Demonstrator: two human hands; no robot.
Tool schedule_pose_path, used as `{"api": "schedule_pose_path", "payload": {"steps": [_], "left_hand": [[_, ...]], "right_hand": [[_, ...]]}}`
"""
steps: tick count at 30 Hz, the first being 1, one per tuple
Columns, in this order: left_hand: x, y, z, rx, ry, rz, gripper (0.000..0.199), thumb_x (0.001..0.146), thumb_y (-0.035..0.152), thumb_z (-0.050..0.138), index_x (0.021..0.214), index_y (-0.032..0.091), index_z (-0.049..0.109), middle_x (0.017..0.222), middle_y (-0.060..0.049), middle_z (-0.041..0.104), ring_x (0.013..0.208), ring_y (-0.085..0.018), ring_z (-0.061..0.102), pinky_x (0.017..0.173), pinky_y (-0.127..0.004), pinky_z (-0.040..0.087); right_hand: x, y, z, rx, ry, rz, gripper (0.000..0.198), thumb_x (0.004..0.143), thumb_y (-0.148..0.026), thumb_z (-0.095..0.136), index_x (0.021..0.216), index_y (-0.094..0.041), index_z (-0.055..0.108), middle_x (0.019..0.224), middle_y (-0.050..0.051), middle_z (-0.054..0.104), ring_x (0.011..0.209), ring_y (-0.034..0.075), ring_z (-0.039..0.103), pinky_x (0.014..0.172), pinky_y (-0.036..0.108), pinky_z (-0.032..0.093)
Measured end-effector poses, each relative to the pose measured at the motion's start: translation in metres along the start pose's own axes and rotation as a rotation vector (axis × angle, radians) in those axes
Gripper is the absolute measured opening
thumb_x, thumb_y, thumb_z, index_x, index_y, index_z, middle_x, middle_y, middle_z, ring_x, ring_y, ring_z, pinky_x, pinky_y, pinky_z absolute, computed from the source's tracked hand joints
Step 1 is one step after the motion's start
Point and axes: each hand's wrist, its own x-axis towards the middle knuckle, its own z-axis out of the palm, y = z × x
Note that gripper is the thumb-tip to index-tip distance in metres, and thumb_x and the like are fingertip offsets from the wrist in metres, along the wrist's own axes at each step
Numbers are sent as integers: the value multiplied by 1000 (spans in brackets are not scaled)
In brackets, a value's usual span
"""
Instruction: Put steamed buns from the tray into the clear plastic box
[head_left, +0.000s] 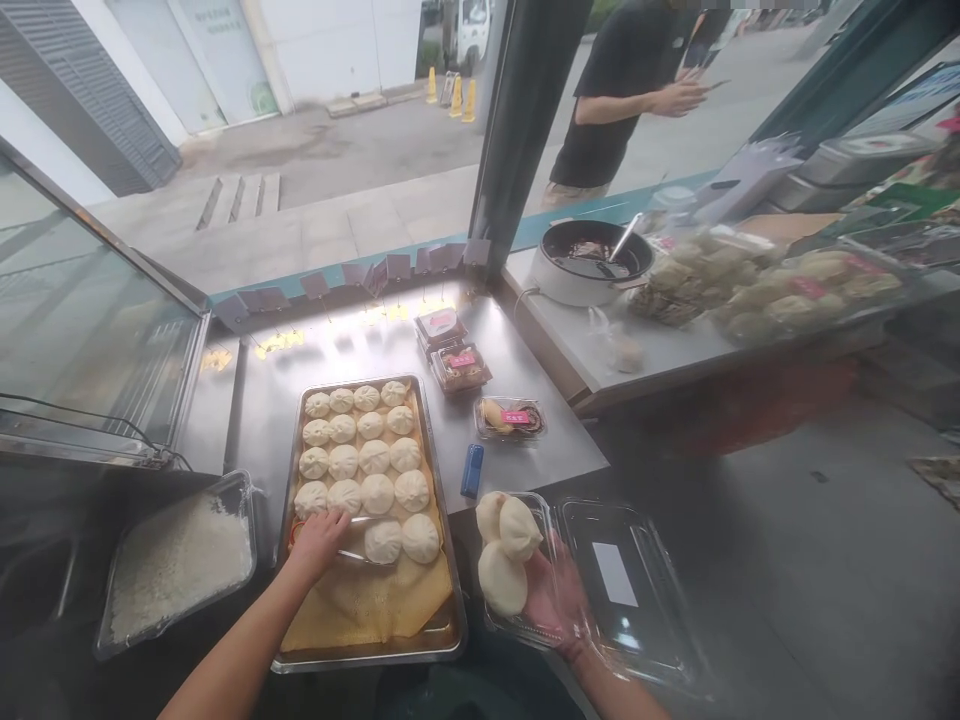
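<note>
A metal tray (442,560) lined with yellow cloth holds several white steamed buns (360,455) in rows. My left hand (319,540) reaches over the tray's near rows and grips metal tongs (358,556) next to a bun (384,541). My right hand (555,600) holds an open clear plastic clamshell box (630,590) from below. Three buns (504,548) lie in the box's left half; its lid lies flat to the right.
A plastic tub of white rice (176,560) sits left of the tray. Small packed boxes (461,367) and a blue lighter (472,470) lie on the steel counter. A pot with a ladle (589,260) and bagged buns (772,280) stand at right. A person in black (622,90) stands outside.
</note>
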Motion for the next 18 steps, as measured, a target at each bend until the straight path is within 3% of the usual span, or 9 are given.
{"api": "schedule_pose_path", "payload": {"steps": [3, 6, 10, 14, 18], "left_hand": [[-15, 22, -3, 2, -5, -81, 67, 79, 14, 72, 145, 18, 60, 141, -16, 69, 123, -34, 68, 106, -45, 51], [-47, 62, -8, -14, 6, -198, 52, 85, 10, 62, 137, 14, 65, 128, -18, 75, 115, -37, 73, 98, -48, 55], [-76, 104, -28, -99, 30, -331, 41, 87, 11, 59, 127, 14, 70, 113, -16, 79, 108, -36, 77, 90, -46, 58], [-75, 92, -36, -50, 83, -288, 57, 74, 16, 73, 131, 14, 68, 119, -15, 76, 110, -39, 73, 95, -49, 54], [-64, 50, -10, -31, 68, -261, 63, 76, 19, 73, 138, 14, 65, 127, -16, 72, 120, -39, 68, 100, -50, 50]], "right_hand": [[4, -5, -6, 20, -11, 25, 59, 70, -78, 85, 113, -38, 83, 128, 7, 77, 113, 35, 72, 105, 59, 60], [8, -10, -12, 32, -19, 23, 57, 71, -78, 85, 112, -39, 82, 129, 5, 77, 115, 32, 71, 108, 57, 59], [13, -13, -16, 19, -31, 17, 58, 70, -79, 85, 111, -38, 82, 130, 4, 76, 119, 31, 70, 105, 53, 61], [18, -14, -16, 25, -32, 9, 56, 70, -78, 86, 108, -36, 83, 130, 5, 76, 121, 32, 69, 104, 53, 62], [19, -14, -20, 59, -56, 28, 57, 70, -77, 86, 111, -37, 83, 133, 4, 76, 121, 32, 69, 110, 56, 58]]}}
